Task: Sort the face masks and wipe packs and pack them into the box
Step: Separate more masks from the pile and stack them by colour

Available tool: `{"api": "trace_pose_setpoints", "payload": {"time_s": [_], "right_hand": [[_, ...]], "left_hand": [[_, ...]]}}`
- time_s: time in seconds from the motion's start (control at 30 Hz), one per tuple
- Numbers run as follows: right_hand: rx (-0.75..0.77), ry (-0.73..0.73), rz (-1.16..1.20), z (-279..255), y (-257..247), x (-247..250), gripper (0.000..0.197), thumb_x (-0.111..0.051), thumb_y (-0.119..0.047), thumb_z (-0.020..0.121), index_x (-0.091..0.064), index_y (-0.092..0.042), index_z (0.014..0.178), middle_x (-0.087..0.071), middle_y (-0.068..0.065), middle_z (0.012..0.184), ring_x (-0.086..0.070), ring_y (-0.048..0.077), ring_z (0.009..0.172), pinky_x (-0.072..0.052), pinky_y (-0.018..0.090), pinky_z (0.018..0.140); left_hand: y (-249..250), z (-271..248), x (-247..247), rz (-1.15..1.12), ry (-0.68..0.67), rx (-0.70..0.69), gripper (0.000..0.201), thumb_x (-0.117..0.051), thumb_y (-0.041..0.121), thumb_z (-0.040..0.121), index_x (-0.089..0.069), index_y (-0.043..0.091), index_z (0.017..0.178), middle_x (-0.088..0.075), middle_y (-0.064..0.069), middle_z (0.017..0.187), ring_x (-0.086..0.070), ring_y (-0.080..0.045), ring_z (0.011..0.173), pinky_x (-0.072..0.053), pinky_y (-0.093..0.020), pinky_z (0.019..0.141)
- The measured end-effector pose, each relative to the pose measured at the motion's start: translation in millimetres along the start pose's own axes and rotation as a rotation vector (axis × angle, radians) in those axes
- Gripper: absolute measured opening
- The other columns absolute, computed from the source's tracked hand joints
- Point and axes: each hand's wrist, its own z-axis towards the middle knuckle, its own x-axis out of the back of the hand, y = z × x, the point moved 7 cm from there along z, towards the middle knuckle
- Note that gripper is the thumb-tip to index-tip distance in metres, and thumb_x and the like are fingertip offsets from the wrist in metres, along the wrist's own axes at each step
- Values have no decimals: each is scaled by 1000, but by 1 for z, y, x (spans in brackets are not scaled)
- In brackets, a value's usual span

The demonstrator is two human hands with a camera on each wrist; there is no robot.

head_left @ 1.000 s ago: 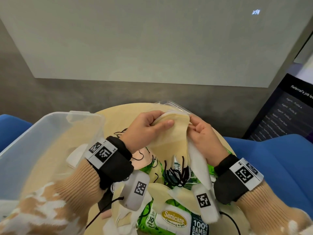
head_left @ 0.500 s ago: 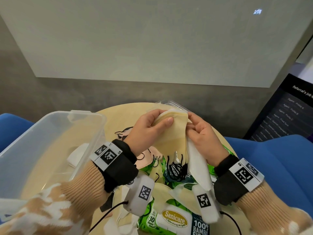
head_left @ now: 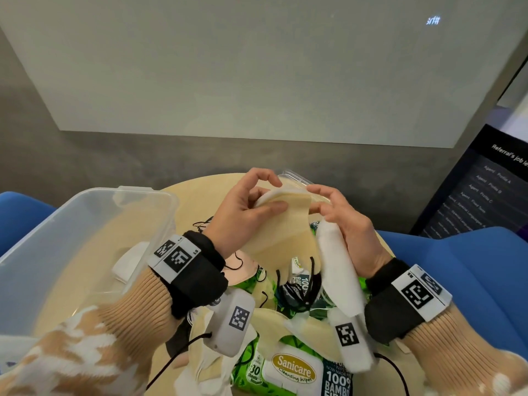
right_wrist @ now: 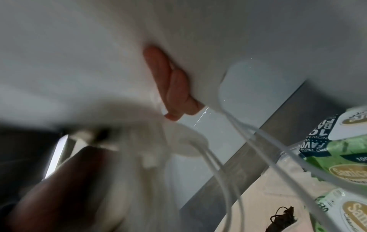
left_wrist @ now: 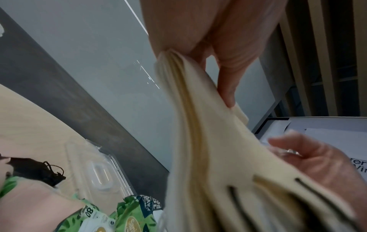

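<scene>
Lettering on the nearest wipe pack (head_left: 294, 370) read "Sanicare Cleansing Wipes", with "30 sheets" on its left corner and "100% BAMBO…" cut off at the frame's edge. More green packs (head_left: 303, 284) of the same brand lay heaped on the round wooden table (head_left: 200, 192), tangled with cream and pink masks and black ear loops. A dark screen (head_left: 485, 190) to the right showed pale lines, among them "Referral's job le…" and "Agent – Profile A"; the rest was too small to read.

The left hand (head_left: 243, 212) pinched a stack of cream face masks (head_left: 285, 221) between thumb and fingers, held up above the heap. The right hand (head_left: 343, 221) gripped a bundle of white masks (head_left: 337, 270) in its lower fingers, while its forefinger and thumb touched the cream stack's far edge.

The clear plastic box (head_left: 85, 224) stood at the left of the table, holding one white mask (head_left: 128, 264) on its floor. Its transparent lid (left_wrist: 99, 171) lay flat on the table beyond the hands, a black mask (left_wrist: 37, 171) beside it. Blue seats (head_left: 457, 267) flanked the table.
</scene>
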Motion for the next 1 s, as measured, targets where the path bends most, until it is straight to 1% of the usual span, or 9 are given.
{"api": "trace_pose_setpoints", "payload": {"time_s": [0.1, 0.2, 0.33, 0.43, 0.5, 0.63, 0.77, 0.87, 1.0], "right_hand": [[10, 20, -65, -2, -3, 6, 56, -38, -18, 65, -50, -16, 120, -57, -1, 85, -46, 14, 81, -36, 26, 78], [-11, 51, -167, 1, -1, 9, 48, -42, -14, 60, -51, -21, 107, -51, -10, 82, -43, 0, 72, -32, 20, 68], [-34, 64, -250, 4, 8, 16, 57, -59, 3, 84, -38, -32, 124, -57, -4, 102, -56, 13, 97, -44, 33, 85], [-36, 64, -219, 2, 8, 14, 75, -65, 3, 83, -28, -35, 136, -53, 1, 122, -61, 16, 104, -50, 36, 91], [-12, 42, -191, 2, 5, 8, 83, -69, 5, 79, -27, -36, 137, -54, 3, 125, -63, 17, 104, -52, 36, 91], [57, 4, -147, 1, -5, -5, 87, -74, 8, 70, -32, -36, 133, -55, 7, 120, -64, 19, 102, -53, 35, 90], [76, 44, -139, -1, -6, -5, 79, -74, 6, 72, -38, -33, 130, -63, 14, 114, -66, 25, 100, -54, 36, 88], [73, 74, -128, -4, -6, -3, 65, -75, 0, 74, -47, -22, 128, -71, 11, 104, -70, 16, 91, -55, 26, 82], [113, 135, -231, -3, -9, 4, 47, -77, -6, 75, -59, -21, 115, -73, 5, 91, -69, 9, 80, -54, 20, 74]], "left_hand": [[1, 1, 10, 111, 49, -18, 26, -55, -4, 89, -62, 18, 77, -63, 1, 76, -56, -12, 66, -48, -25, 61], [-5, 0, 18, 184, 75, 61, 41, -45, -5, 93, -70, 21, 73, -67, 2, 79, -58, -12, 64, -49, -23, 58], [-11, 2, 34, 195, 157, 75, 35, -48, -4, 93, -72, 21, 87, -68, -2, 102, -63, -21, 86, -54, -35, 77], [-16, 4, 36, 225, 147, 84, 20, -65, 5, 85, -72, 22, 93, -65, -7, 112, -63, -25, 97, -54, -46, 85], [-18, 5, 31, 322, 117, 96, 19, -74, 19, 79, -72, 25, 97, -62, -5, 112, -60, -21, 101, -52, -41, 88], [-21, 2, 7, 433, -60, 151, 48, -73, 48, 65, -68, 28, 107, -54, 3, 111, -54, -9, 102, -46, -25, 87], [-19, 4, 4, 400, 2, 80, 31, -74, 31, 77, -72, 13, 102, -59, 0, 100, -56, -13, 91, -45, -27, 79], [-17, 4, 3, 385, 21, 34, 23, -72, 24, 81, -72, 7, 95, -60, -2, 94, -57, -16, 88, -47, -33, 79], [-12, 3, -1, 412, 6, -12, 12, -74, 21, 79, -72, 16, 90, -57, 3, 93, -53, -1, 85, -42, -17, 77]]}}
